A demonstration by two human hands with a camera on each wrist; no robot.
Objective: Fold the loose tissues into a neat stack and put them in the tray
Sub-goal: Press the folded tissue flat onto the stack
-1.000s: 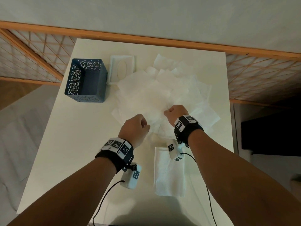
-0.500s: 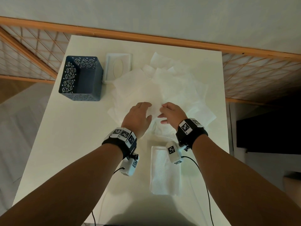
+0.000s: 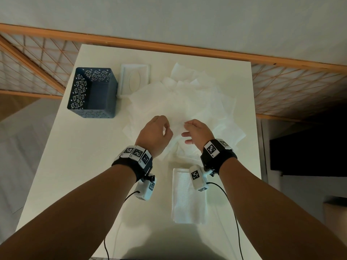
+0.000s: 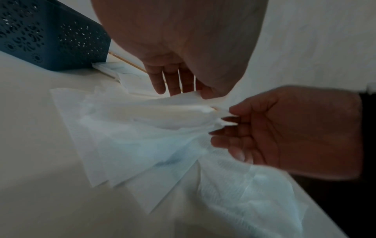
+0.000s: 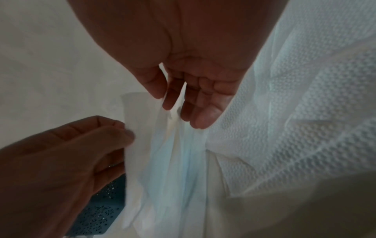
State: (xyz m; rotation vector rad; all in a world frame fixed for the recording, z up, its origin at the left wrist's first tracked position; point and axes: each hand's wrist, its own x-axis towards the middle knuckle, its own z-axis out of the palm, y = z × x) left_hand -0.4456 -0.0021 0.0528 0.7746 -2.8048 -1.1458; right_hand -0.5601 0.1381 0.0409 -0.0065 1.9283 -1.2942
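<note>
hands: both raised just above the middle of the frame, wrists banded in black straps with checkered marker tiles.
left hand (image 3: 155, 134): fingers curled, thumb and fingertips pinching the edge of one thin sheet (image 5: 140, 128); the other fingers hang loosely behind it.
right hand (image 3: 197, 132): thumb and forefinger pinching the same sheet at its other edge, remaining fingers half bent, palm turned down.
loose tissues (image 3: 187, 106): thin white paper, finely embossed, soft and creased, spread in an overlapping heap of squares across the upper middle of the tabletop (image 3: 65, 166); the pinched sheet lifts out of this heap and drapes between the hands.
folded stack (image 3: 187, 199): narrow white rectangle, flat on the tabletop at lower centre, below the right wrist.
tray (image 3: 93, 92): dark blue box with perforated floral walls, upper left of the frame, well apart from the hands.
lid (image 3: 134, 81): white rectangle with an oval slot, just right of the tray, its edge under the tissues.
</note>
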